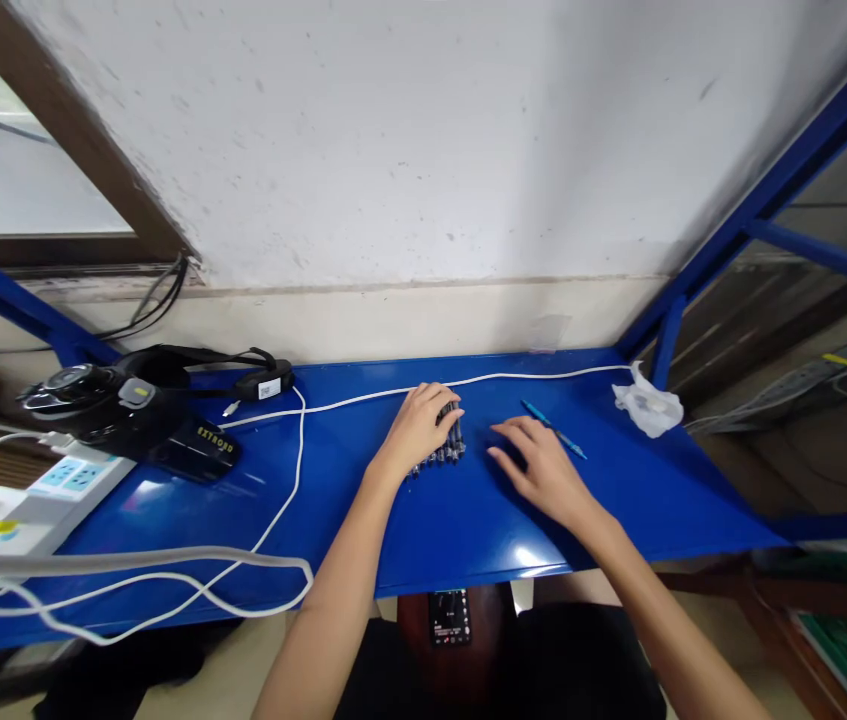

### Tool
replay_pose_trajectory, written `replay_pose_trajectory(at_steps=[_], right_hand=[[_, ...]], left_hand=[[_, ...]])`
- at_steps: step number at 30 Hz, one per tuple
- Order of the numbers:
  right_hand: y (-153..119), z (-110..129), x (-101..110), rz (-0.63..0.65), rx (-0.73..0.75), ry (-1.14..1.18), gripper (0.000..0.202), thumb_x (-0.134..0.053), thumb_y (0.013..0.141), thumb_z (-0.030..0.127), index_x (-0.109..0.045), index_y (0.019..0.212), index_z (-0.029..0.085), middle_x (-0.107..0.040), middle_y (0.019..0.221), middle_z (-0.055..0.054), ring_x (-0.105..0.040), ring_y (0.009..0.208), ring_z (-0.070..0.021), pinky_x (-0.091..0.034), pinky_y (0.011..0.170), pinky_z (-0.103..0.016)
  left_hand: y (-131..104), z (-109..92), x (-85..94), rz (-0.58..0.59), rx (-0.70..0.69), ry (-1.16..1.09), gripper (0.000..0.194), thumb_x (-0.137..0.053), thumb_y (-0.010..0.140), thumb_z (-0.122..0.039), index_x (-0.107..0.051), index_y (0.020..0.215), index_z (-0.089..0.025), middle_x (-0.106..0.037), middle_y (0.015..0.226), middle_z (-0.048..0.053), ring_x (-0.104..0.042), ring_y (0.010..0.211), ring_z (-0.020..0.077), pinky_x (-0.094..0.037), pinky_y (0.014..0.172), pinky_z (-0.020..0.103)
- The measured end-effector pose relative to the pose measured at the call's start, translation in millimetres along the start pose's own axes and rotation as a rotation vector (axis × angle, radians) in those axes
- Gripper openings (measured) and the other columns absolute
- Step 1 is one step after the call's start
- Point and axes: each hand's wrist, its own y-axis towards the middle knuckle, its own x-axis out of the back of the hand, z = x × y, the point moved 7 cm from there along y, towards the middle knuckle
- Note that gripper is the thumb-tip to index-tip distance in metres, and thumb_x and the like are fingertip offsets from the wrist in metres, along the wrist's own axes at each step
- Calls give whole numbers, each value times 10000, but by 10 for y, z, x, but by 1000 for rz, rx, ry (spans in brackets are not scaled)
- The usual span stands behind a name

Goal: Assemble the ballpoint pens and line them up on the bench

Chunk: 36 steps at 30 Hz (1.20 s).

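A row of dark pens [454,447] lies side by side on the blue table, their near ends sticking out below my left hand [421,420]. That hand curls over them from above, its thumb along their right side, and covers much of the row. To the right, my right hand [539,465] hovers at or just above the tabletop with fingers apart and nothing in them. Beyond its fingers a single blue pen [571,444] lies at a slant, close to the hand and partly behind it.
A white cable [363,401] runs across the back of the blue table [453,545], with more loops at the left. A black device [175,430] and a white power strip [67,490] stand left. A crumpled white plastic bag [646,405] lies right. A phone [450,617] shows below the front edge.
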Motion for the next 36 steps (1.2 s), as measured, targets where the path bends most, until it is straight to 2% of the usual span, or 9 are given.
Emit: replay_pose_trajectory(at_steps=[4,8,13,16,20,23,27,31,36], right_hand=[[-290,-686,240,-160,-223,-186,388,-571,1060,538,-641,1217,190,-679,1140,-178,-665,1026,-364,-533,872,-497],[-469,-909,220,-111,-228,-182,310,-472,1106,491,-601,1050,215,-662,949,-121,-647,877,-322,-508,786,-449],[-427,-745,301,-309,-201,-62,250,-445,1113,452,-549,1091,226,-655,1059,-142,-632,856,-292,-499,768,-421],[-257,-627,339,-353,-185,32,231,-460,1110,451,-538,1093,234,-663,1056,-128,-631,850,-275,-497,780,-404],[174,-489,219,-221,-187,188,255,-392,1137,456,-523,1144,238,-654,934,-65,-600,740,-231,-465,701,-348],[616,-279,-5,-78,-40,317,285,-336,1153,459,-509,1184,234,-668,954,-60,-604,739,-217,-471,712,-332],[1073,-36,-363,34,182,277,334,-285,1161,449,-535,1167,227,-694,1029,-99,-639,841,-241,-474,781,-342],[1194,-27,-635,73,193,208,345,-265,1170,425,-537,1120,220,-693,946,-83,-623,765,-230,-401,694,-303],[1095,-113,-607,20,202,179,342,-277,1177,427,-533,1064,230,-685,895,-62,-582,704,-205,-339,662,-291]], left_hand=[[-8,-56,-22,-13,-8,46,184,-579,1064,-240,-727,1172,-241,-741,1194,76,-654,1121,260,-491,1069,462],[-8,-54,19,-89,40,80,179,-562,1073,-259,-726,1144,-253,-747,1160,73,-652,1111,266,-502,1009,448],[-14,52,81,-214,106,28,163,-571,1067,-272,-725,1114,-246,-761,1130,68,-675,1118,266,-496,1066,467],[-8,118,89,-252,142,-74,143,-599,1050,-268,-733,1091,-239,-772,1112,64,-701,1098,258,-488,1114,491],[20,176,18,-229,230,-452,216,-652,1032,-362,-739,1184,-237,-804,1145,87,-749,1094,250,-558,1053,451],[50,193,-82,-192,278,-800,333,-652,1031,-464,-731,1250,-225,-809,1216,114,-754,1186,267,-547,1111,468],[48,298,-91,-298,332,-997,423,-644,1024,-549,-730,1281,-224,-774,1330,130,-726,1275,278,-520,1166,489],[20,411,-38,-415,364,-1061,429,-689,1003,-542,-723,1293,-228,-762,1354,136,-716,1295,273,-527,1163,469],[38,433,-37,-436,384,-1031,351,-743,976,-507,-774,1174,-218,-798,1253,124,-758,1200,270,-566,1106,442]])
